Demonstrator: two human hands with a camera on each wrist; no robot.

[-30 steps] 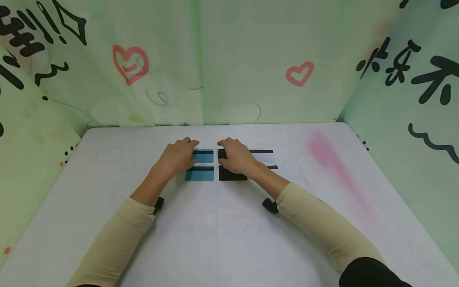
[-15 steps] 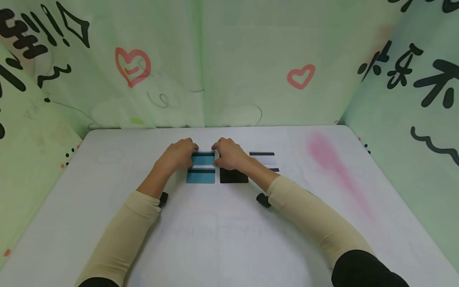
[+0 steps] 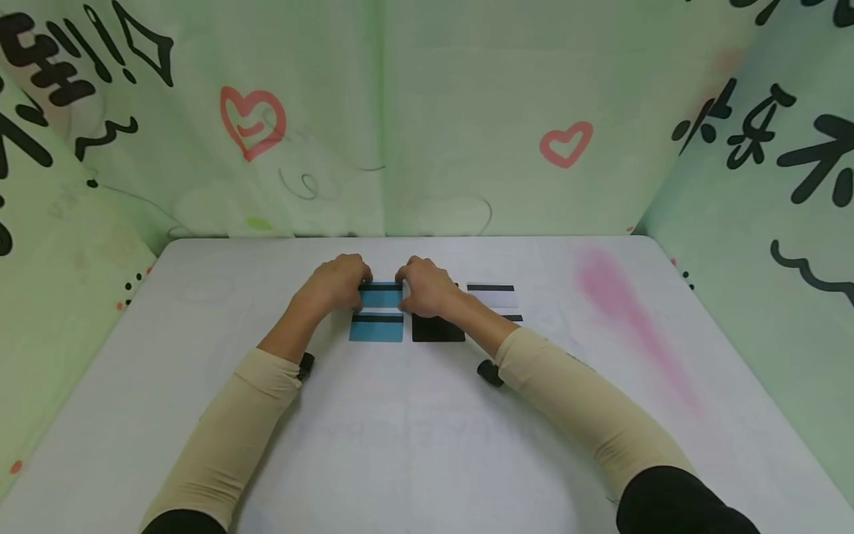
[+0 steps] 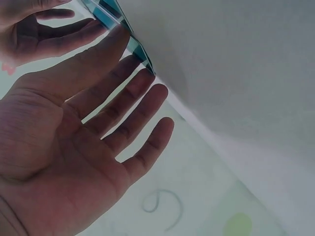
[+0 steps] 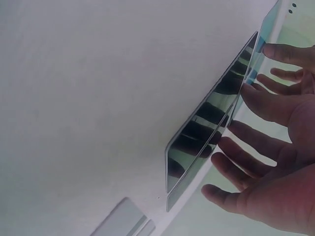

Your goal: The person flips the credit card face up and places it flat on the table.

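Note:
In the head view, a blue card (image 3: pixel 381 297) with a dark stripe lies flat in the far row, between my two hands. My left hand (image 3: pixel 335 285) touches its left edge, fingers extended. My right hand (image 3: pixel 428 288) reaches its right edge with thumb and fingers apart, mostly hiding the black card underneath. In the left wrist view the left fingers (image 4: pixel 133 93) are long and spread, thumb and index tips at the card's corner. The right fingers (image 5: pixel 246 152) look relaxed in the right wrist view, beside the glossy black card (image 5: pixel 214 113).
Nearer lie another blue card (image 3: pixel 376 331) and a black card (image 3: pixel 437 331). A pale card (image 3: pixel 495 298) with a dark stripe is to their right, a second one partly behind my right forearm. The white table (image 3: pixel 400 430) ends at a green cloth wall (image 3: pixel 440 178).
My right hand has moved left from over the far black card to the far blue card's right edge. The left hand stays at that card's left edge.

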